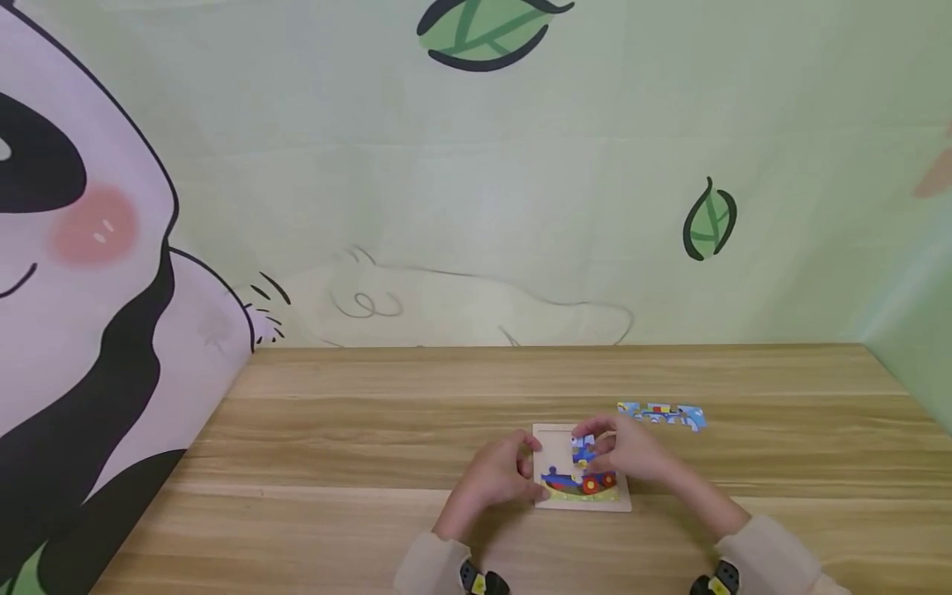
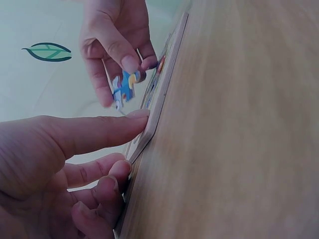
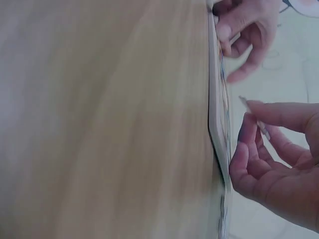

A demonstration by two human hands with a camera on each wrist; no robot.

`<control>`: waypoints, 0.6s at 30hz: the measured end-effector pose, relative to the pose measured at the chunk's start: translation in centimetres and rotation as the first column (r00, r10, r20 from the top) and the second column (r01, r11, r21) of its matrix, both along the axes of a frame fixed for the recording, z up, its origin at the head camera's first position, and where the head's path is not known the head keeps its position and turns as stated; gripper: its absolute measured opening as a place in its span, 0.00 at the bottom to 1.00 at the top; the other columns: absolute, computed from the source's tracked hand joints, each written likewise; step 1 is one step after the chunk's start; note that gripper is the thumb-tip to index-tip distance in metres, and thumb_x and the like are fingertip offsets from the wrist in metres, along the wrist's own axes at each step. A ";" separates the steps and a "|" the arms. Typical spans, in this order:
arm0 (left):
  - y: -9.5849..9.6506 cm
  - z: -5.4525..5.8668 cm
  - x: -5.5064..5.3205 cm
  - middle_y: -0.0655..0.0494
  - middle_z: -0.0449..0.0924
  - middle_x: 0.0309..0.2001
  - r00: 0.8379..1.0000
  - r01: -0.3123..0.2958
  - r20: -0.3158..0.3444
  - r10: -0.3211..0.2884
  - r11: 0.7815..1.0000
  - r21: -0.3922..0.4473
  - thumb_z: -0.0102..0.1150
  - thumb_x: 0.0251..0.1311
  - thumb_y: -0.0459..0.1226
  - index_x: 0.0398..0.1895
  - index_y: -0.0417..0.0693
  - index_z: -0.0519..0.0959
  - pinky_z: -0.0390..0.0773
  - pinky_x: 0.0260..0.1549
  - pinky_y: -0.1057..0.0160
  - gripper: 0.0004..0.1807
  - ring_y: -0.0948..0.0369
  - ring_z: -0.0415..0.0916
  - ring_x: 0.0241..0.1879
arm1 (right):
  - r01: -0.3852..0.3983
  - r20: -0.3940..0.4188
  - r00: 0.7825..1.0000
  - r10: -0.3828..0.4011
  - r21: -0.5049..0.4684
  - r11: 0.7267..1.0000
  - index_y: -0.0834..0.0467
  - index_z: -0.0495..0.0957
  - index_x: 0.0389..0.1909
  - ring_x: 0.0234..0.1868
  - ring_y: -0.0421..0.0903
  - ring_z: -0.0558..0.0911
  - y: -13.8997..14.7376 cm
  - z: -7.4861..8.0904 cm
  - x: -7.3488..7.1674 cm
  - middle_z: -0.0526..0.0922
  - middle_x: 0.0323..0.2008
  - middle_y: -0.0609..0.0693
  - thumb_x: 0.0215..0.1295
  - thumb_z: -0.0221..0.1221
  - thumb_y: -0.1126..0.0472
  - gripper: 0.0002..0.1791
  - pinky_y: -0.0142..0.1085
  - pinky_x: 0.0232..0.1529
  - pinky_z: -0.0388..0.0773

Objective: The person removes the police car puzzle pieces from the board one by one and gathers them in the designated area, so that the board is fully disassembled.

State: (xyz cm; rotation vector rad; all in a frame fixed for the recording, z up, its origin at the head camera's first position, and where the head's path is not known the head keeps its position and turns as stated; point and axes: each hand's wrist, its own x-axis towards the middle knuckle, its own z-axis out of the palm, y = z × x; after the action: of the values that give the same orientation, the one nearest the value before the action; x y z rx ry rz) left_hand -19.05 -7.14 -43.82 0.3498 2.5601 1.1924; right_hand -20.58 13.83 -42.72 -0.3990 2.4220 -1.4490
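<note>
Partway through, it seems, the right hand (image 1: 630,450) is pinching a blue piece (image 2: 125,90) over the puzzle board (image 1: 552,450), the left hand's (image 1: 497,475) fingers are gripping its edge, the bottom row (image 1: 589,487) is lying filled, and loose pieces (image 1: 687,415) are waiting beyond.

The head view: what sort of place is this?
Possibly a children's play or learning corner: a cartoon panda and green leaves decorate the backdrop, and a picture puzzle lies on the wooden table.

Loose beige sleeves (image 1: 777,555), black wrist devices (image 1: 496,585) bearing yellow patches (image 1: 479,584)
</note>
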 end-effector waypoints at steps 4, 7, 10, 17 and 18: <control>0.1 0.1 0.0 0.57 0.70 0.23 1.000 -0.002 -0.008 0.002 1.000 0.000 0.72 0.38 0.33 0.45 0.45 0.72 0.67 0.22 0.66 0.27 0.62 0.66 0.21 | -0.015 -0.018 1.000 0.015 -0.019 1.000 0.69 0.75 0.46 0.31 0.44 0.75 1.8 -0.1 -0.4 0.76 0.41 0.60 0.45 0.63 0.74 0.22 0.33 0.31 0.75; 0.1 0.2 0.1 0.57 0.69 0.23 1.000 -0.004 -0.005 0.004 1.000 0.004 0.72 0.38 0.32 0.45 0.45 0.72 0.67 0.22 0.66 0.27 0.61 0.66 0.21 | -0.008 -0.033 0.999 0.007 -0.015 1.000 0.69 0.75 0.47 0.32 0.44 0.75 3.2 -0.2 -0.6 0.77 0.45 0.62 0.46 0.63 0.72 0.22 0.31 0.30 0.74; 0.1 0.3 0.1 0.56 0.69 0.22 1.000 -0.006 0.000 0.006 1.000 0.005 0.72 0.39 0.32 0.45 0.45 0.72 0.67 0.22 0.66 0.27 0.61 0.66 0.21 | 0.004 -0.034 0.999 -0.005 -0.022 1.000 0.69 0.74 0.48 0.35 0.44 0.76 4.5 -0.1 -0.5 0.76 0.46 0.63 0.47 0.64 0.70 0.24 0.31 0.33 0.75; 0.1 0.3 0.2 0.57 0.69 0.22 1.000 -0.008 -0.006 0.008 1.000 0.000 0.73 0.37 0.33 0.45 0.45 0.73 0.66 0.22 0.66 0.27 0.62 0.65 0.22 | 0.021 -0.037 0.999 -0.021 -0.011 1.000 0.71 0.70 0.52 0.37 0.46 0.74 7.1 -0.1 -0.5 0.74 0.38 0.58 0.46 0.64 0.69 0.28 0.33 0.34 0.74; 0.1 0.2 0.2 0.57 0.69 0.22 1.000 -0.009 -0.010 0.009 1.000 -0.003 0.73 0.37 0.33 0.45 0.45 0.73 0.66 0.22 0.66 0.28 0.62 0.65 0.22 | 0.026 -0.032 0.999 -0.026 -0.007 1.000 0.71 0.69 0.52 0.37 0.46 0.74 7.5 -0.1 -0.5 0.74 0.38 0.58 0.46 0.64 0.69 0.29 0.33 0.34 0.74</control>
State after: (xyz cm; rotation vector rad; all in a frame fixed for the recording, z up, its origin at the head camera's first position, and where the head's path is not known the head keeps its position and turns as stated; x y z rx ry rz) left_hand -18.86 -7.04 -43.61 0.3448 2.5743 1.1931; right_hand -21.12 21.29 -42.84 -0.3964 2.4570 -1.4729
